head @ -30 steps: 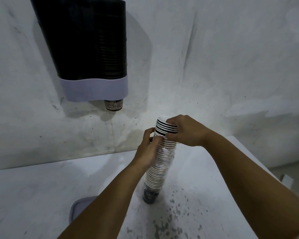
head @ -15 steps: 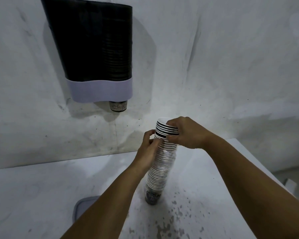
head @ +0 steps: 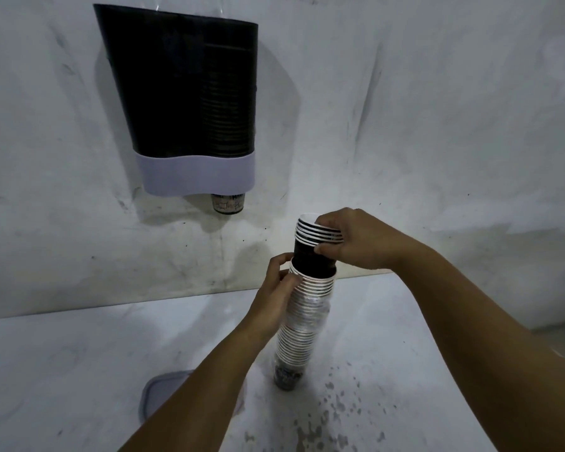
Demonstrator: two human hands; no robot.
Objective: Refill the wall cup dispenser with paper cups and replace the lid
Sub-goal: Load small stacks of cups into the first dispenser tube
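A tall stack of paper cups (head: 302,324), partly in a clear sleeve, stands on the white table (head: 79,360). My left hand (head: 274,298) grips the stack near its top. My right hand (head: 349,239) holds a short bundle of several cups (head: 310,249) lifted partway out of the stack, its black side showing. The dark wall cup dispenser (head: 190,93) with a pale lilac base hangs on the wall at upper left, cups visible inside and one cup (head: 227,202) poking out below. The grey lid (head: 163,389) lies flat on the table, partly hidden by my left forearm.
The wall (head: 437,109) behind is white and scuffed. Dark specks mark the table in front of the stack. The table's right edge drops off toward a floor at far right.
My right hand has pulled the top several cups upward, so the black body of the bundle now shows above the rest of the stack. The view has tilted slightly.
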